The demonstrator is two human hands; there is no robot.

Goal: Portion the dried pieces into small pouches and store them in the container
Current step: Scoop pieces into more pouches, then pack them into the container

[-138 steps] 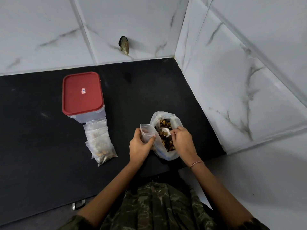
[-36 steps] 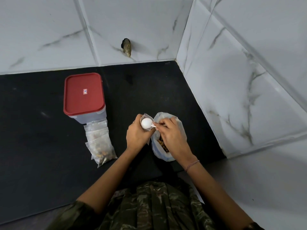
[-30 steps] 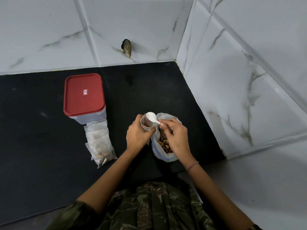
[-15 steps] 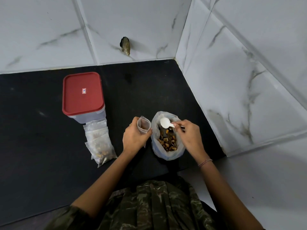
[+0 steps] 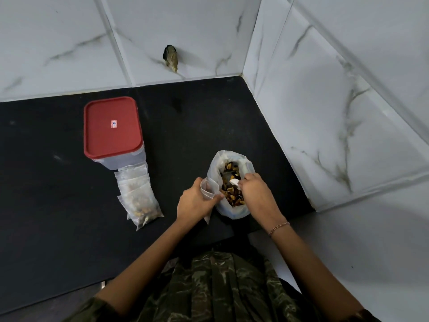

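Left hand (image 5: 196,202) gripping small pouch (image 5: 209,190), holding mouth open beside big bag (image 5: 231,182); I'm digging spoon (image 5: 234,182), pinched in right hand (image 5: 255,194), into dried pieces (image 5: 231,194). Container (image 5: 113,131) lidded.

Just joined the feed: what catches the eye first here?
The red-lidded container stands out at the back left of the black counter, with filled pouches lying just in front of it. Near the right wall, the right hand holds a white scoop inside the open bag of dried pieces, while the left hand holds an open small pouch beside it.
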